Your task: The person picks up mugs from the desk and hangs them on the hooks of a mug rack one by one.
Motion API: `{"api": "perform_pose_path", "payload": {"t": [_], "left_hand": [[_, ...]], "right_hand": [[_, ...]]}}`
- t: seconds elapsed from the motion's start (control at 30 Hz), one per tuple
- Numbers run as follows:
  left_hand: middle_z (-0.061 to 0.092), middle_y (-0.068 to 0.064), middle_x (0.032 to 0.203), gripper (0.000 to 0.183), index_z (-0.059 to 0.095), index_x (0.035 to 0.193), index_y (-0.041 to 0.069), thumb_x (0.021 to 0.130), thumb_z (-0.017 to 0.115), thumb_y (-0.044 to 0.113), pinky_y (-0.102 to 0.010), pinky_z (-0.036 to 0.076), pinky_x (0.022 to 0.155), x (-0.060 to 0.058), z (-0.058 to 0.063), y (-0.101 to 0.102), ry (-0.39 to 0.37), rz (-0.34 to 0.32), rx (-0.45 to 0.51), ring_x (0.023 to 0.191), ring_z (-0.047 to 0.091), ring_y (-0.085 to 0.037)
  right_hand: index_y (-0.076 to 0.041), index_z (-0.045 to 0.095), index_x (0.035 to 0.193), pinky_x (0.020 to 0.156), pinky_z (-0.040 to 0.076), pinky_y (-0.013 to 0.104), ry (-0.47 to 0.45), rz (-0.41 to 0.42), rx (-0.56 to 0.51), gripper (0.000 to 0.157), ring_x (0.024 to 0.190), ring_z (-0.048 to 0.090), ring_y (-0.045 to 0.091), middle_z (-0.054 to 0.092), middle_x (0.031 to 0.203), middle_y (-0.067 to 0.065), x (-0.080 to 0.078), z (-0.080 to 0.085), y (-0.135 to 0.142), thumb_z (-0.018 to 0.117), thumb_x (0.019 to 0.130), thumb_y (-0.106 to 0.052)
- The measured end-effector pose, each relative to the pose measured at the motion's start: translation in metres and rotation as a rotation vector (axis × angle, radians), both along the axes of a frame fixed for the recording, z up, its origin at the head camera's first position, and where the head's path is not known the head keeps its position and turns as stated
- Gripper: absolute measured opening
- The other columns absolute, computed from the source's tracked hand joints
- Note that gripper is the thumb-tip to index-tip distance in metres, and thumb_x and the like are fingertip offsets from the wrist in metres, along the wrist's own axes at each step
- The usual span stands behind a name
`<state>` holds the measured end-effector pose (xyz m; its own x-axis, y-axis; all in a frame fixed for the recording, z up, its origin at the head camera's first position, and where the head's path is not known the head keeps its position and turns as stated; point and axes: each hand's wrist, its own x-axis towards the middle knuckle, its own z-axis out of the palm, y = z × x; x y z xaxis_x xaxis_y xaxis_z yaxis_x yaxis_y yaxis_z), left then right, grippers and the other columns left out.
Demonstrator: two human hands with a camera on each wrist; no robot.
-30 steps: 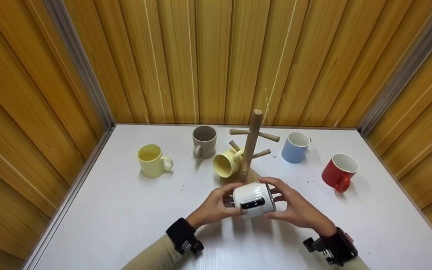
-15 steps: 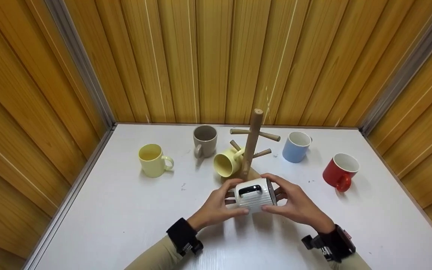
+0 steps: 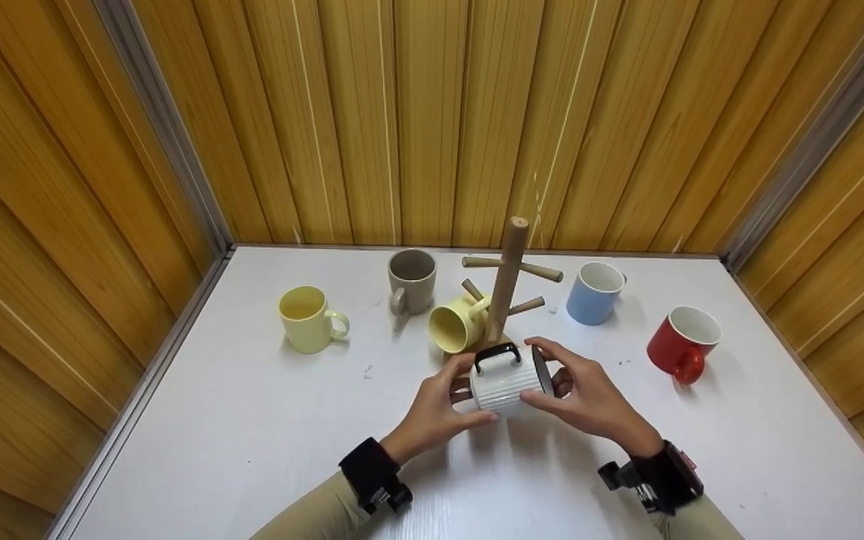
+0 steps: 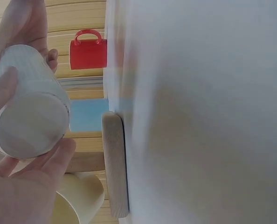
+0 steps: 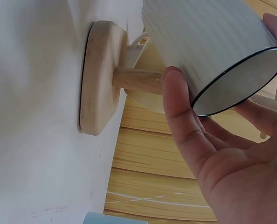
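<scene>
Two black wrist straps, the left (image 3: pixel 370 472) and the right (image 3: pixel 664 476), sit at the ends of tan sleeves (image 3: pixel 312 511); the right one bears a small red tag (image 3: pixel 688 458), its marking too small to read. The left hand (image 3: pixel 436 411) pinches the base end of a white mug (image 3: pixel 503 386) between thumb and fingers; the right hand (image 3: pixel 595 397) pinches the rim end the same way. The mug is held above the middle of the counter (image 3: pixel 237 435), lying sideways, mouth to the right. Its sides are finely ribbed, its rim is edged with a thin black line, its handle is black and uppermost, and its base is flat and pale.

Just beyond stands a wooden stand (image 3: pixel 508 281) with pegs. A red mug (image 3: pixel 667 346) is upright near the counter's right edge, a yellow mug (image 3: pixel 306 326) upright towards the left edge. A second yellow mug (image 3: pixel 450 330) tilts beside the post, handle by a lower peg. Farther, a blue mug (image 3: pixel 592 302) and a taupe mug (image 3: pixel 412 292) stand near the far edge, before a wood-patterned wall (image 3: pixel 432 127).
</scene>
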<state>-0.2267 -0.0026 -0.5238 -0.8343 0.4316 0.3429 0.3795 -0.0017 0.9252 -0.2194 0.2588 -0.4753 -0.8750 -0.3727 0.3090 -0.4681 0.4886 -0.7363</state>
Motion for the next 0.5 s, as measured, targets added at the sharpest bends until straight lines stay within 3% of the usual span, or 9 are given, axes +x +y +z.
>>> {"api": "perform_pose_path", "payload": {"t": [0.27,0.5], "left_hand": [[0.063,-0.018,0.134,0.072,0.049,0.142,0.004,0.080,0.087,0.004,-0.031,0.054,0.099,-0.0008,-0.0052,0.0017,-0.069,-0.003,-0.008,0.117,0.068,-0.023],[0.063,-0.018,0.135,0.072,0.049,0.143,0.005,0.082,0.086,0.006,-0.031,0.054,0.099,-0.0040,-0.0091,0.0030,-0.072,0.005,-0.026,0.117,0.068,-0.024]], "right_hand": [[-0.018,0.057,0.146,0.058,0.049,0.024,0.011,-0.066,0.074,0.071,0.059,0.058,0.013,0.067,0.115,-0.001,-0.0016,0.0037,-0.0026,0.087,0.084,-0.036],[-0.021,0.058,0.145,0.058,0.050,0.026,0.028,-0.094,0.125,0.068,0.062,0.058,0.011,0.068,0.114,0.000,-0.0059,0.0030,-0.0043,0.085,0.085,-0.040]]}}
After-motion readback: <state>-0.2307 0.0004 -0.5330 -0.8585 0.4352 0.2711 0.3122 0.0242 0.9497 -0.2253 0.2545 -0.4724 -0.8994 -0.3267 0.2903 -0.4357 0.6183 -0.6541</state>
